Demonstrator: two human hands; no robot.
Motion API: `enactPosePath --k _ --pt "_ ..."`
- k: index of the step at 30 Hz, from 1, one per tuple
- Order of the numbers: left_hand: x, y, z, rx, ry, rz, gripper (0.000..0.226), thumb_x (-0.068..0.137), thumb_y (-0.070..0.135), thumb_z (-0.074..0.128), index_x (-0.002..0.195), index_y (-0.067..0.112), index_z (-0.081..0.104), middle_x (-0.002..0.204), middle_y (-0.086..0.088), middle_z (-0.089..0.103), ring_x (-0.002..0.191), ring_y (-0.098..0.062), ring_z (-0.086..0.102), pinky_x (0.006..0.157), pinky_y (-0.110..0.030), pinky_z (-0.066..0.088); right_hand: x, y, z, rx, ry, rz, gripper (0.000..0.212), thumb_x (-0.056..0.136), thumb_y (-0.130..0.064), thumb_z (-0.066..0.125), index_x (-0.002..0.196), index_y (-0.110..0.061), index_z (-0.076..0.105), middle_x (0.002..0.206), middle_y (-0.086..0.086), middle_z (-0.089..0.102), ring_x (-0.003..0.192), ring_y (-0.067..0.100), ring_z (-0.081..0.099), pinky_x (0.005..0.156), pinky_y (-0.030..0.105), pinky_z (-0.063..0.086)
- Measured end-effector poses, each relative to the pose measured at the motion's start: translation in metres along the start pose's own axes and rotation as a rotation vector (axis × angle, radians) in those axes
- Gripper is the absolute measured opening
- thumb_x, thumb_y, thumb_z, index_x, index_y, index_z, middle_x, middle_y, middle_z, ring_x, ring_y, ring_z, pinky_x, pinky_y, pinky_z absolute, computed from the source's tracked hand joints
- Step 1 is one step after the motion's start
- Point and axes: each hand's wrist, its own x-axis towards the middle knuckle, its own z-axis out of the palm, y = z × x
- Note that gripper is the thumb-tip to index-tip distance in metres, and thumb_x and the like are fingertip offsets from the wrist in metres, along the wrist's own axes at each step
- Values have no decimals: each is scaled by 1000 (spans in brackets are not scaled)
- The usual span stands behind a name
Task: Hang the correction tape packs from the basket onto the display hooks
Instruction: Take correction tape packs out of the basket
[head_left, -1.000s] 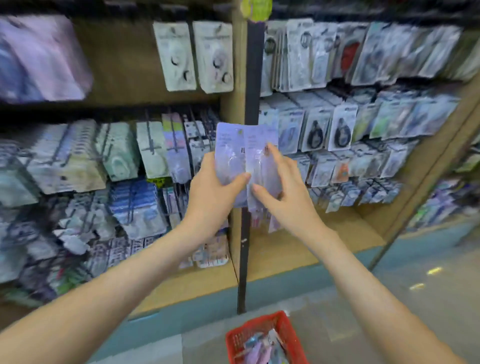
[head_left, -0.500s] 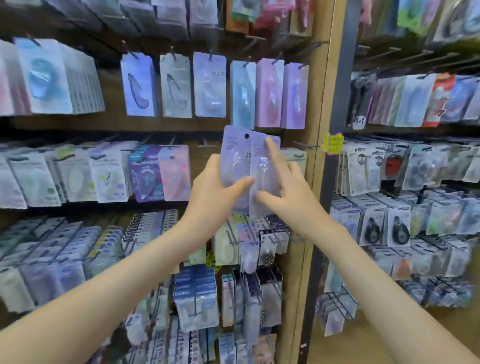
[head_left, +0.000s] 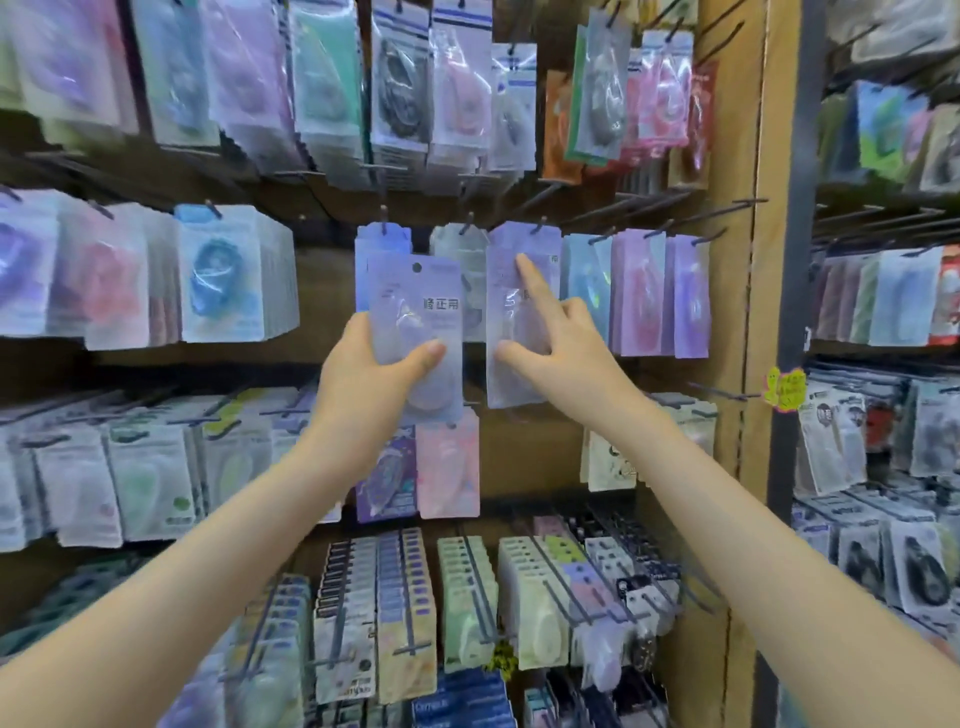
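Head view: wooden display wall (head_left: 737, 312), crowded hooks (head_left: 748, 201)

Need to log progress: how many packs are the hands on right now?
2. The nearer pack is in the grip of the left hand, not yet hung. The other pack is held by the right hand, its top at a hook. More may hide behind either.
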Motion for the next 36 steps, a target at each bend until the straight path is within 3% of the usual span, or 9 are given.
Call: enactPosePath --k 3,5,7,10,17,21,24,31,36 --pt "14 0 -13 -26 55 -16 31 88 22 70 114 20 54 112 3 66 101 -14 65 87 -37 55 25 5 -6 -2 20 33 75 97 -35 51 150 -50 0 126 -2 26 83 7 46 63 13 33" --pt "21 0 -15 -29 73 -26 31 88 23 70 114 21 54 114 0 66 103 -17 65 91 -43 54 39 13 -14 -3 54 77 75 97 -33 50 150 -49 -1 135 -1 24 94 17 48 74 13 33" --pt "28 0 -12 -22 71 -34 31 87 24 71 112 22 53 114 1 66 102 -16 65 91 -44 54 53 21 -22 -17 79 108 76 97 -33 50 151 -48 -1 148 6 21 109 23 44 85 23 31" --pt "41 0 -3 11 73 -26 33 87 25 71 114 21 53 114 2 65 103 -16 64 91 -43 54 74 28 -30 -31 76 108 74 97 -33 50 151 -47 1 154 11 17 125 29 41 86 27 31" --pt "62 -3 22 27 68 14 35 90 24 68 119 22 50 119 3 61 105 -15 61 74 -26 53 97 39 -38 -168 -1 98 68 97 -35 44 151 -48 5 153 10 22 103 26 46 81 31 38" --pt "70 -7 31 29 67 19 32 89 23 69 116 22 51 118 2 62 104 -14 61 73 -25 51 100 45 -43 -256 17 70 70 94 -37 47 149 -49 6 142 16 42 112 33 53 85 35 45" --pt "76 -9 35 37 61 12 32 90 23 68 116 19 52 118 0 62 104 -17 62 74 -27 52 98 45 -40 -391 -5 0 71 96 -36 45 151 -46 1 128 20 50 100 30 56 85 37 49" --pt "85 -11 46 21 39 -10 39 91 23 67 126 18 53 117 2 65 102 -14 64 70 -24 50 114 49 -22 -360 -64 78 65 98 -47 44 152 -42 10 151 18 21 129 42 40 102 45 39" --pt "88 -8 56 26 -4 -42 40 89 27 69 125 20 54 118 1 65 106 -19 63 91 -42 54 110 51 -24 -482 -114 89 66 98 -56 36 152 -41 3 155 16 24 136 38 37 103 47 40"
